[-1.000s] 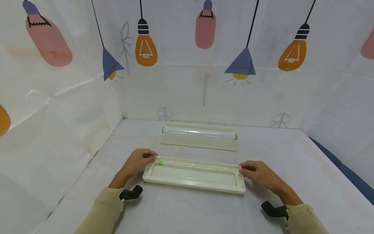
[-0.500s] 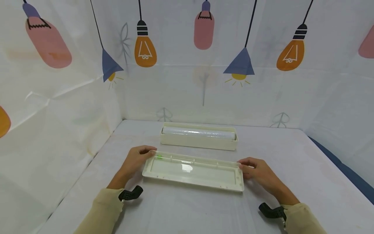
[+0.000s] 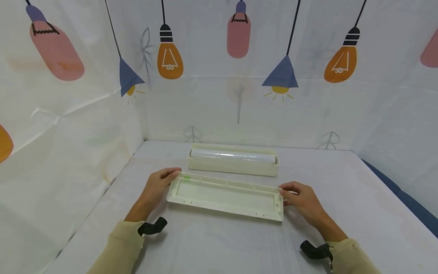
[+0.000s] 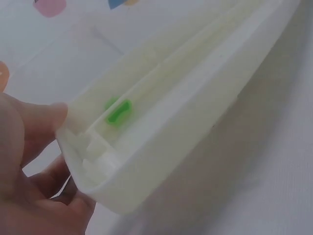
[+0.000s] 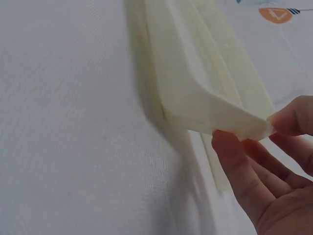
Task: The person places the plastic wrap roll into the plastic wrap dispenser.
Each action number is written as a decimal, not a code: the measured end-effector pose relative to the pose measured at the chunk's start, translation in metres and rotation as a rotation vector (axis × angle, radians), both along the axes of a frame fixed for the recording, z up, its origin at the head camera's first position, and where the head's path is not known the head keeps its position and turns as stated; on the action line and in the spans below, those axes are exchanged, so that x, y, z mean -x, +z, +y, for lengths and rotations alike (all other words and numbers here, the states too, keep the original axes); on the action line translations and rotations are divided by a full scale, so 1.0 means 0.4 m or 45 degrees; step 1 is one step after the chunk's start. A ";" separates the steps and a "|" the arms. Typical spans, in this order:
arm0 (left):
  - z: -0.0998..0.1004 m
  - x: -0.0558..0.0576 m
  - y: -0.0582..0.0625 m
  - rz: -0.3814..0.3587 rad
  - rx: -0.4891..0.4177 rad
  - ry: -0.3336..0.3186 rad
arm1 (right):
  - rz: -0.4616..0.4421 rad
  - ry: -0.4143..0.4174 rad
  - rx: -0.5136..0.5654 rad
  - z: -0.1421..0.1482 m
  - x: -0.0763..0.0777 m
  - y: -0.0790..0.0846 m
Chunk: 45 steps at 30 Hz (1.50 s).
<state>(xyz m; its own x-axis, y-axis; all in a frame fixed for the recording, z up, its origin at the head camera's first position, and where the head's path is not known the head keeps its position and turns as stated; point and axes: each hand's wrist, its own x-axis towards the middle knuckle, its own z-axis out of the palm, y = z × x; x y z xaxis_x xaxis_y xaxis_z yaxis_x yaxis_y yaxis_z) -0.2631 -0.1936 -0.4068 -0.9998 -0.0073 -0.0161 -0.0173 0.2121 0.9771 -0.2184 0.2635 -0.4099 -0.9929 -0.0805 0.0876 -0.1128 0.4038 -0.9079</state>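
Both hands hold a long cream plastic lid [image 3: 226, 196] by its two short ends, tilted with its far edge raised. Its ribbed, rimmed inside shows in the head view. My left hand [image 3: 156, 191] pinches the far left corner; in the left wrist view a small green slider piece [image 4: 119, 113] sits on a rail close to those fingers. At the far right corner my right hand [image 3: 303, 202] pinches the rim, and the right wrist view shows thumb and fingers [image 5: 232, 156] at the end wall. Behind the lid stands a matching cream box [image 3: 232, 166] holding a roll of cling film [image 3: 232, 155].
A white cloth covers the table [image 3: 219, 247]. White sheets printed with lamps and bulbs hang at the back [image 3: 212, 99] and left. Black curved pieces [image 3: 152, 226] stick out from both sleeves near the wrists.
Both hands have raised the lid's far edge, tilting it up from nearly flat and shifting it slightly away. The box with the film roll has stayed in place.
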 end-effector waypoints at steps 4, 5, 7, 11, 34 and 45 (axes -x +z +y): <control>0.002 0.002 0.004 -0.036 -0.060 -0.012 | 0.071 -0.025 -0.006 0.001 -0.002 0.002; 0.003 0.002 0.006 -0.048 -0.073 -0.010 | 0.086 -0.031 -0.003 0.003 -0.003 0.002; 0.006 0.003 0.011 -0.076 -0.072 -0.001 | 0.109 -0.041 0.007 0.006 -0.004 0.003; 0.011 0.001 0.018 -0.101 0.002 -0.007 | 0.156 -0.067 0.020 0.008 -0.006 0.008; 0.014 -0.008 0.003 0.020 0.041 -0.100 | 0.096 -0.109 0.101 0.020 -0.008 0.016; 0.029 -0.016 0.012 0.108 0.006 -0.069 | -0.176 -0.065 0.152 0.032 0.011 0.016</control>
<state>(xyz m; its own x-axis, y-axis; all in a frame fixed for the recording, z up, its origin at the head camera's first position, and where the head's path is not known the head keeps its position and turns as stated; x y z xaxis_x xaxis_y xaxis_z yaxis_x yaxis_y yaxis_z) -0.2569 -0.1820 -0.4019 -0.9965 0.0468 0.0688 0.0773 0.2149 0.9736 -0.2229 0.2763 -0.4033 -0.9987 -0.0271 -0.0438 0.0339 0.2942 -0.9551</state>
